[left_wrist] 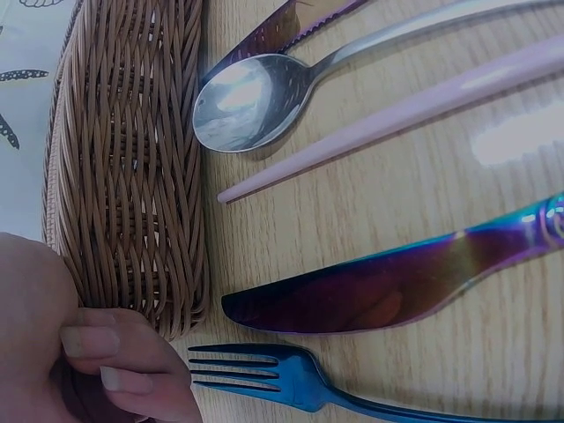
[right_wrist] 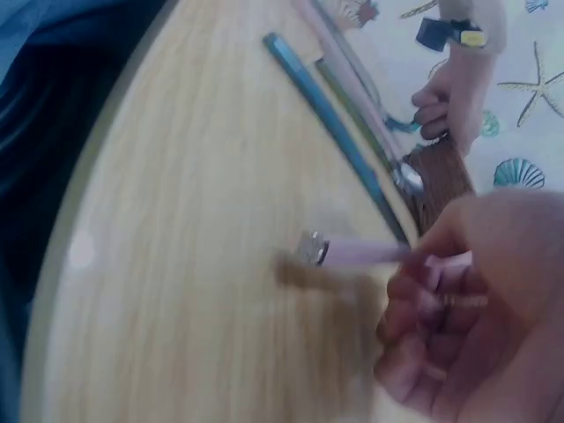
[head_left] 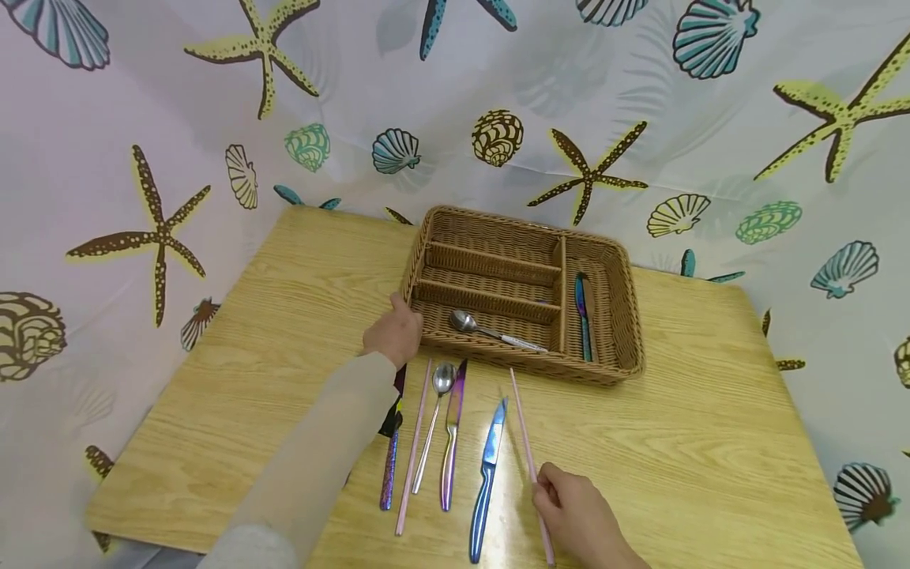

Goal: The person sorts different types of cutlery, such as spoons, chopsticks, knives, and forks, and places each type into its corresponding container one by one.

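My left hand (head_left: 394,328) grips the front left corner of a brown wicker cutlery basket (head_left: 526,365), its fingers curled at the wall in the left wrist view. My right hand (head_left: 579,506) pinches a pink chopstick (head_left: 524,427) near its silver-tipped end; the thin end points toward the basket. Left of it lie a shiny blue knife (head_left: 486,474), a rainbow knife (head_left: 452,435), a silver spoon (head_left: 444,378) and another pink chopstick (head_left: 415,454). Beside my left sleeve, partly covered, are a dark rainbow knife (left_wrist: 379,282) and a blue fork (left_wrist: 300,374).
Inside the basket, a spoon with a white handle (head_left: 522,343) lies in the front compartment. The right compartment holds a blue rainbow-coloured utensil (head_left: 584,316). Behind the wooden table (head_left: 711,442) hangs a cloth (head_left: 441,87) printed with shells and starfish.
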`<state>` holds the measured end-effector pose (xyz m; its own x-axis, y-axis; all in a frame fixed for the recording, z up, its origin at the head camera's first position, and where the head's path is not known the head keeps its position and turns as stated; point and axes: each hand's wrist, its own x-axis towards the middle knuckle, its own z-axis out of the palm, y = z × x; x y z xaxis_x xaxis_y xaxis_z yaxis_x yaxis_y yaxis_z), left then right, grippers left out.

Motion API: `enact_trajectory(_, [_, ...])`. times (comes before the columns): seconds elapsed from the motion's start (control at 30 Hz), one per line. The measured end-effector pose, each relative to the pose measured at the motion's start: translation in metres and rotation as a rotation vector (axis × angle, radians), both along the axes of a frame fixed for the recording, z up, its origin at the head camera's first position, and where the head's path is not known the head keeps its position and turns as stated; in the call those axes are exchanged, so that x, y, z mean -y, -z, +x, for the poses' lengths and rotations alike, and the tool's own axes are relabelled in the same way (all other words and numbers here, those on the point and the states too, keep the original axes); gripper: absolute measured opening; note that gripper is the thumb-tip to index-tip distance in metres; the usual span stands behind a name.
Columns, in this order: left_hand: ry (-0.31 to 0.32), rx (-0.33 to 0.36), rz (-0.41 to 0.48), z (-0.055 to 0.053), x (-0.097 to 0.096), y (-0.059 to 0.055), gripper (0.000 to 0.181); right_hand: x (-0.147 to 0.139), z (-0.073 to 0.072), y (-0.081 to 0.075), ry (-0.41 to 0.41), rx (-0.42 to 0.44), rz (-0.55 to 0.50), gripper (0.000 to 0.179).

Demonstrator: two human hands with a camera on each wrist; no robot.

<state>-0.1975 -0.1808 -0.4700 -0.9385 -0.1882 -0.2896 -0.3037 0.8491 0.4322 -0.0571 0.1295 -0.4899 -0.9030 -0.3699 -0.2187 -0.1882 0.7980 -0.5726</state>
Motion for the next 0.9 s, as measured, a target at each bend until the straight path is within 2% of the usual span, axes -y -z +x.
enact_trajectory(0.2, [-0.004, 0.005, -0.009, 0.0, 0.0, -0.001, 0.061, -0.006, -0.007, 0.0, -0.049, 0.047, -0.202, 0.014])
enact_trajectory(0.33, [-0.012, 0.002, -0.013, 0.0, 0.0, -0.002, 0.061, -0.003, -0.02, -0.008, -0.032, 0.128, -0.294, 0.015])
enact_trajectory(0.43, [-0.005, 0.015, -0.024, 0.001, -0.001, -0.002, 0.062, 0.0, -0.034, -0.017, -0.035, 0.135, -0.32, 0.01])
enact_trajectory(0.53, [0.011, 0.024, -0.04, 0.001, -0.002, -0.003, 0.062, 0.005, -0.052, -0.027, -0.064, 0.051, -0.302, 0.005])
enact_trajectory(0.67, [0.037, 0.018, -0.058, 0.0, -0.002, -0.002, 0.063, 0.012, -0.082, -0.046, -0.102, -0.119, -0.228, 0.004])
enact_trajectory(0.8, [0.043, 0.004, -0.056, 0.0, -0.001, -0.001, 0.062, 0.018, -0.119, -0.068, -0.14, -0.285, -0.12, 0.006])
enact_trajectory(0.9, [0.031, -0.007, -0.049, 0.0, 0.0, 0.0, 0.062, 0.024, -0.149, -0.082, -0.156, -0.358, -0.041, 0.01])
